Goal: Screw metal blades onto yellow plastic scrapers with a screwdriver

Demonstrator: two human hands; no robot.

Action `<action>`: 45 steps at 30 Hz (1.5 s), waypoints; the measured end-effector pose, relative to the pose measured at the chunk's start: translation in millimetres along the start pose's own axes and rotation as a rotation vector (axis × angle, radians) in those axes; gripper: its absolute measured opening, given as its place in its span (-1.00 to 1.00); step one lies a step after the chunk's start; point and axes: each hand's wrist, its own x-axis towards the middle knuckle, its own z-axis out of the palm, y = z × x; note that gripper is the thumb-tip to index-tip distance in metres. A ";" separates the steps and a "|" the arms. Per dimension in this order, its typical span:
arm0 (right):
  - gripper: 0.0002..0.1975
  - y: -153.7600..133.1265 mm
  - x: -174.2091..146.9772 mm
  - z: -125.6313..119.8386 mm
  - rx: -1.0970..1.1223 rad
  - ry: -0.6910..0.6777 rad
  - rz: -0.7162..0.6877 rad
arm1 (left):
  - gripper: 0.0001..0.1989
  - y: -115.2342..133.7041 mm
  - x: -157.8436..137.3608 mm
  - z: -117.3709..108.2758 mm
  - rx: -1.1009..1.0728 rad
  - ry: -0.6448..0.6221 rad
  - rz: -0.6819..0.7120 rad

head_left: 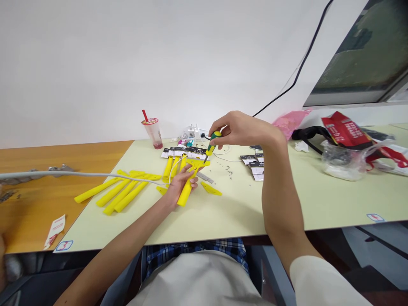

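Observation:
My left hand (181, 186) is closed around a yellow plastic scraper (187, 189), its round handle pointing toward me and its wide head away. My right hand (234, 128) grips a green and yellow screwdriver (211, 146) from above. The screwdriver's tip meets the right part of the scraper's head. A loose yellow head plate (211, 189) lies just right of my left hand. Near it rests a grey metal strip (205, 177). Several small screws (228, 172) are scattered to the right. More yellow scraper handles (123, 197) lie in a group at the left.
Black and white packets (254, 165) lie right of the screws. Behind stand a cup with a red straw (154, 134) and a power strip (193, 132). A grey cable (95, 174) crosses the left side. Bags (344, 157) sit at the right, and an orange wooden table (35, 208) adjoins at left.

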 end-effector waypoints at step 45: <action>-0.62 -11.2 28.0 32.7 -0.139 0.044 -0.035 | -0.38 0.4 -2.4 1.4 0.036 0.044 0.002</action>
